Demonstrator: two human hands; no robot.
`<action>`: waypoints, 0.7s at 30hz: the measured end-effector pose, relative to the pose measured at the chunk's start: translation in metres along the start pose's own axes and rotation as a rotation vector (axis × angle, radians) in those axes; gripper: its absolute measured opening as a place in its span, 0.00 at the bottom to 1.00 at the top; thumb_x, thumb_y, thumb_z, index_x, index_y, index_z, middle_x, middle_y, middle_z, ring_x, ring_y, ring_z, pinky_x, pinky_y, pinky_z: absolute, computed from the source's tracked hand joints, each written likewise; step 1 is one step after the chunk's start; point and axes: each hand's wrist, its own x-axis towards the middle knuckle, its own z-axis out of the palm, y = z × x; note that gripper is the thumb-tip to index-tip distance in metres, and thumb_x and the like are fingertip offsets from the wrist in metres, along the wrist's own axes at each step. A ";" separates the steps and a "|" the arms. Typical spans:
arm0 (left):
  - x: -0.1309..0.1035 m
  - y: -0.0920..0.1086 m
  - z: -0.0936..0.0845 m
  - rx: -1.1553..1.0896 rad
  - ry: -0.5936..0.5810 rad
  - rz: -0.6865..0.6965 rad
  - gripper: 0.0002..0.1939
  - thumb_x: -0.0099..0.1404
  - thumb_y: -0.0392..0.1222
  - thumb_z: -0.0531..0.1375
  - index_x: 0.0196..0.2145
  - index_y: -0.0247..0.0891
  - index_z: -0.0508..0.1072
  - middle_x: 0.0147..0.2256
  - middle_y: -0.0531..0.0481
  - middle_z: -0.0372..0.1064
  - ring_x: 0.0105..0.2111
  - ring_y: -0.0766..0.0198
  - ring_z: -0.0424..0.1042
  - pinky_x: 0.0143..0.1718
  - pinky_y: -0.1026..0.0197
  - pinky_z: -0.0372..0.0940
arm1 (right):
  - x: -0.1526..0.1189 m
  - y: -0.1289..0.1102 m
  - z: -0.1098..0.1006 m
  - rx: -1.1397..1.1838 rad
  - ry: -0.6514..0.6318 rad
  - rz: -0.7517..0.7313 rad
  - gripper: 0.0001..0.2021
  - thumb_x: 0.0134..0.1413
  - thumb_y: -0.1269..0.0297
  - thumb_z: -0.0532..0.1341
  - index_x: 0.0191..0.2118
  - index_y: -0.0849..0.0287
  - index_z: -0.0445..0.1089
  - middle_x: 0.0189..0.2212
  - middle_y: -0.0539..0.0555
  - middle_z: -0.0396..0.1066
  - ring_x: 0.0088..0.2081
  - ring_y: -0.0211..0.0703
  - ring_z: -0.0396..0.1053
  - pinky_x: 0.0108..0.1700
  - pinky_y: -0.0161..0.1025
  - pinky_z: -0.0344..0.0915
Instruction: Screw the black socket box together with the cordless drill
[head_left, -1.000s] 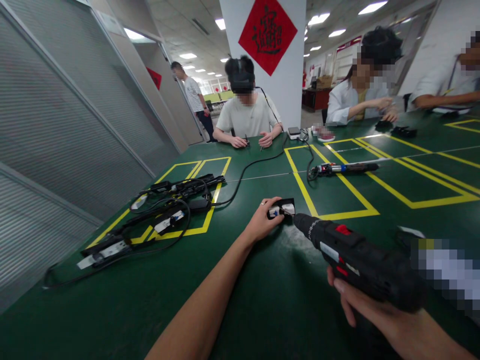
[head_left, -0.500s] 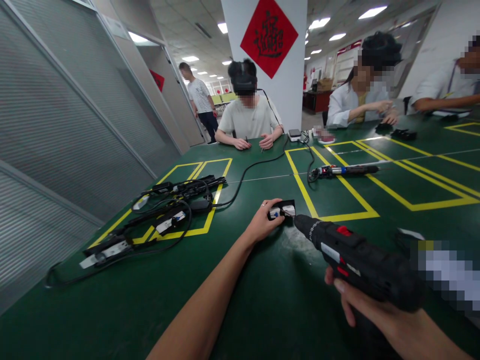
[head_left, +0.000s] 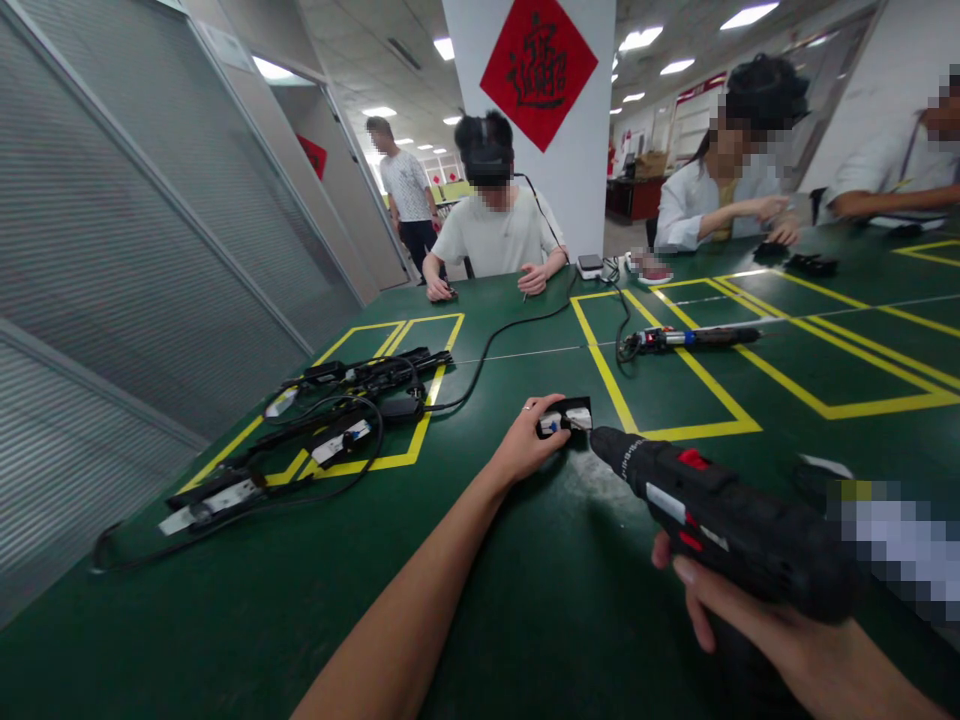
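Observation:
In the head view, my left hand (head_left: pixel 529 440) is closed around the left end of a small black casing (head_left: pixel 577 412) with white parts and a bit of blue inside. The casing rests on the green table (head_left: pixel 570 560). My right hand (head_left: pixel 757 610) grips a black cordless drill (head_left: pixel 720 510) with red details, its fingers wrapped about the handle. The drill's chuck points left at the casing's right end. Whether the bit touches the casing I cannot tell. The lower part of the drill handle is hidden in shadow and behind my hand.
Black cabled parts (head_left: pixel 352 420) lie in a yellow-taped area on the left. A black cable (head_left: pixel 487 350) runs back across the table. An electric screwdriver (head_left: pixel 694 339) lies on the right. Several people are around; one seated person (head_left: pixel 495 225) is opposite. A blurred-out object (head_left: pixel 900 540) lies at far right.
The drill has shifted very slightly to the right; my left hand and the casing stay in place. The person opposite has moved one hand outward, toward my left.

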 end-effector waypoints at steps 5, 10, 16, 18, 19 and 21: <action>0.000 0.001 0.000 0.006 -0.001 0.006 0.26 0.58 0.39 0.59 0.55 0.41 0.63 0.49 0.45 0.61 0.48 0.60 0.65 0.55 0.56 0.58 | -0.002 -0.006 0.003 0.020 0.063 -0.009 0.12 0.53 0.51 0.55 0.32 0.52 0.69 0.18 0.47 0.69 0.28 0.47 0.73 0.32 0.39 0.66; -0.001 0.003 -0.001 0.003 -0.003 -0.004 0.27 0.58 0.39 0.59 0.55 0.41 0.62 0.49 0.45 0.61 0.48 0.60 0.65 0.55 0.57 0.58 | -0.003 -0.006 0.004 0.035 0.072 -0.031 0.11 0.54 0.52 0.56 0.32 0.52 0.69 0.18 0.46 0.69 0.26 0.45 0.72 0.31 0.38 0.67; -0.002 0.002 -0.001 0.005 -0.011 0.000 0.27 0.58 0.39 0.58 0.55 0.41 0.62 0.49 0.46 0.60 0.48 0.60 0.64 0.55 0.57 0.58 | 0.000 -0.004 0.002 0.019 0.028 -0.010 0.12 0.54 0.51 0.55 0.33 0.52 0.70 0.18 0.46 0.69 0.24 0.44 0.72 0.32 0.39 0.67; -0.002 0.002 -0.001 0.007 -0.008 -0.001 0.27 0.57 0.38 0.59 0.55 0.41 0.62 0.49 0.46 0.60 0.47 0.60 0.65 0.54 0.57 0.58 | 0.000 -0.005 0.002 0.016 0.018 -0.007 0.13 0.54 0.50 0.55 0.34 0.52 0.69 0.17 0.46 0.69 0.23 0.45 0.71 0.32 0.40 0.68; -0.002 0.002 -0.001 0.007 -0.007 -0.002 0.27 0.57 0.38 0.59 0.55 0.41 0.62 0.48 0.46 0.60 0.47 0.60 0.65 0.54 0.57 0.58 | 0.000 -0.006 0.002 0.022 0.027 -0.011 0.13 0.54 0.50 0.55 0.33 0.52 0.69 0.16 0.46 0.69 0.23 0.45 0.71 0.32 0.40 0.68; -0.002 0.003 -0.001 0.007 -0.004 -0.007 0.27 0.57 0.37 0.59 0.55 0.41 0.62 0.48 0.46 0.60 0.47 0.60 0.65 0.54 0.57 0.59 | -0.001 -0.008 0.003 0.024 0.060 -0.020 0.12 0.53 0.50 0.56 0.32 0.52 0.69 0.16 0.46 0.68 0.23 0.45 0.71 0.31 0.40 0.67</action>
